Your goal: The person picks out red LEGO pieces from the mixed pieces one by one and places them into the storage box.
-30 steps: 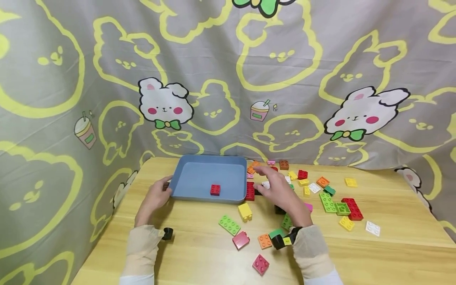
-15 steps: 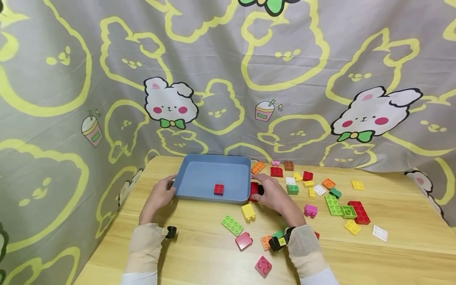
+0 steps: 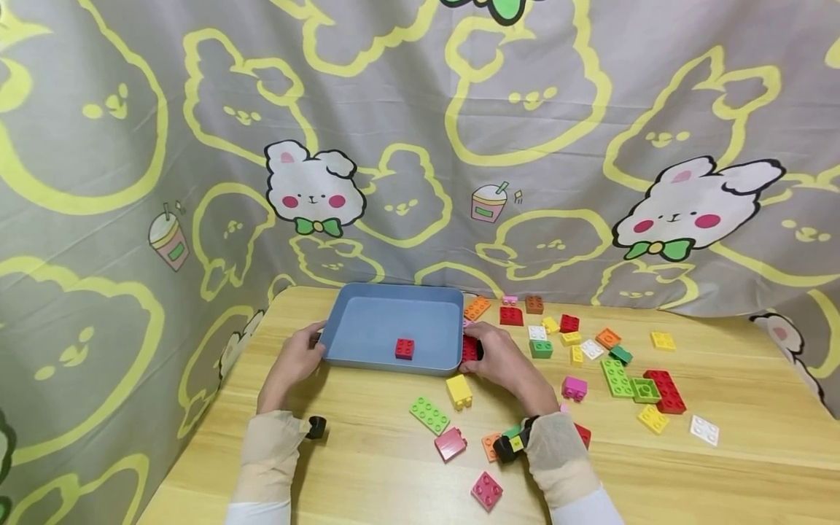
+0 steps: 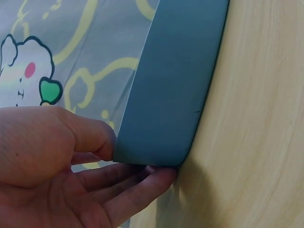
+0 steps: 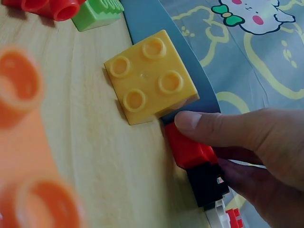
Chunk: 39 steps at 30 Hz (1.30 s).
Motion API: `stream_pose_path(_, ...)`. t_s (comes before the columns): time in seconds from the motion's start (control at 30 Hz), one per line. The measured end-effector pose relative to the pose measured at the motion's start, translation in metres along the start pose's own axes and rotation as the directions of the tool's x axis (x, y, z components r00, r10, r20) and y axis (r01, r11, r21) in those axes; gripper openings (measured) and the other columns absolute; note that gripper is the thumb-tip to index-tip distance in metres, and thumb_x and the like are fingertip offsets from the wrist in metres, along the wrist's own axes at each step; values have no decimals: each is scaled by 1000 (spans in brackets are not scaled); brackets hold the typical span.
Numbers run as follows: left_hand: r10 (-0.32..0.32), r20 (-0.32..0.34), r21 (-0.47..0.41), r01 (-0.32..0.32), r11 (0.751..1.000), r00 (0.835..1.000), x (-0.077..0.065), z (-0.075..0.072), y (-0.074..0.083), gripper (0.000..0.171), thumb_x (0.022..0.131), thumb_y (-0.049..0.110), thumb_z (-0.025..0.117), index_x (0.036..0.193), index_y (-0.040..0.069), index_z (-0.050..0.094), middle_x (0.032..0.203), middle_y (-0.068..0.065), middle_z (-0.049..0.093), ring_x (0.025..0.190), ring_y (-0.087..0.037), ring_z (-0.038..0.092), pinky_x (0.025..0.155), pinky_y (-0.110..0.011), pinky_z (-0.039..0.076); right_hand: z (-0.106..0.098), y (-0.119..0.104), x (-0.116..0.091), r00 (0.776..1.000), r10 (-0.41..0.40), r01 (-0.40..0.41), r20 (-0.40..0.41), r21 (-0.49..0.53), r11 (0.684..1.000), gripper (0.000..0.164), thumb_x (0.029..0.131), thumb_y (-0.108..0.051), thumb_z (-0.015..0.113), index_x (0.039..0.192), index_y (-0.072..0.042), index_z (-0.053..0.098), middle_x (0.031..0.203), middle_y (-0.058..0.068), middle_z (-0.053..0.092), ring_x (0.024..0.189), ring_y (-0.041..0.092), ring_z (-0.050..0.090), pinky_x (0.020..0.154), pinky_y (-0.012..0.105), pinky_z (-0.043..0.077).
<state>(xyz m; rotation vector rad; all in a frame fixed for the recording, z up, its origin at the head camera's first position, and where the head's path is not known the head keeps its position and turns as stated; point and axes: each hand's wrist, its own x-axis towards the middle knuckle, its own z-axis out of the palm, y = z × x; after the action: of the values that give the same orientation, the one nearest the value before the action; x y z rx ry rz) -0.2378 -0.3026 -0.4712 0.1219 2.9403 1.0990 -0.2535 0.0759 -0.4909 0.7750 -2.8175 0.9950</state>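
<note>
In the head view, a shallow blue tray [image 3: 374, 321] lies at the back of the wooden table, with one red brick [image 3: 404, 348] inside near its front wall. My left hand [image 3: 298, 357] grips the tray's left end; the left wrist view shows the thumb at the rim and curled fingers [image 4: 137, 194] against the outside. At the opposite end, my right hand [image 3: 502, 357] holds the tray by its right side, thumb [image 5: 199, 126] at the near corner. Right beside that hand are a longer red brick [image 5: 190, 145] and a black brick [image 5: 209, 183], partly covered by it.
A yellow brick [image 3: 459, 391] stands close to the tray's front right corner. Nearer lie a light green brick [image 3: 429, 415], a dark pink brick [image 3: 450, 444] and a red brick [image 3: 487, 491]. Several more bricks spread rightward, including a magenta one [image 3: 574, 388]. A patterned curtain [image 3: 394, 182] hangs behind.
My right hand has come down and left from above the bricks onto the tray's right side, its fingers closing in. My left hand stays at the left end. The head view has shifted slightly.
</note>
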Motion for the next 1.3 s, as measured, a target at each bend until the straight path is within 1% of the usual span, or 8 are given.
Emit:
stream_pose_path(0.17,7,2,6,-7,1000,1000,0,0,1,49,93,-5,43,142,-10,41,118,-31,59,102,-35,59,84,-49,49,-2,-2,-1,1000,-10,10,17,-8,1000,69,67,-14,89,125,9,60,127,20,58,119,31,51,101,45,42)
stream_pose_path(0.33,4,17,5,-5,1000,1000,-2,0,2,49,94,-4,43,143,-10,39,119,-31,58,102,-35,59,84,-49,49,-1,-2,-1,999,-26,27,38,-29,999,67,68,-13,88,125,8,60,128,20,57,120,31,50,101,45,41)
stream_pose_path(0.5,-1,18,-3,2,1000,1000,-4,0,1,49,94,-5,43,143,-9,39,119,-31,58,103,-35,59,83,-48,49,-3,-4,-1,1000,-9,10,28,-28,1000,65,68,-13,88,124,5,62,126,18,59,117,29,52,99,43,43)
stream_pose_path(0.63,2,10,-1,-2,1000,1000,-4,0,2,49,94,-5,43,143,-9,40,120,-32,57,105,-37,58,84,-49,49,-10,-7,-3,999,27,-27,16,-28,999,65,68,-16,88,125,4,62,124,17,60,114,27,53,97,42,45)
stream_pose_path(0.83,12,1,6,-12,1000,1000,-2,1,2,49,93,-5,43,142,-9,41,119,-31,58,104,-37,58,85,-49,49,-23,-11,-6,998,52,-55,-43,-73,996,66,71,-22,87,126,3,61,124,15,56,113,30,50,96,46,45)
stream_pose_path(0.97,14,-1,6,-14,1000,1000,-1,2,2,49,93,-5,43,142,-9,41,118,-30,59,103,-36,58,84,-48,50,-28,-11,-8,995,55,-61,-78,-76,995,63,71,-23,87,123,3,63,121,12,55,110,27,51,93,45,47)
stream_pose_path(1.17,18,2,7,-18,1000,1000,-2,4,4,49,93,-4,44,141,-10,42,117,-30,59,102,-36,59,84,-49,50,-32,-13,-9,993,26,-34,-111,-70,997,61,72,-22,86,122,4,63,120,12,55,104,26,52,87,42,50)
stream_pose_path(1.3,22,-2,3,-22,1000,1000,-1,5,7,49,92,-5,45,141,-10,42,116,-30,59,101,-35,59,83,-48,51,-36,-16,-9,990,9,-18,-142,-64,998,61,73,-22,86,123,3,63,121,12,55,104,27,54,86,43,51)
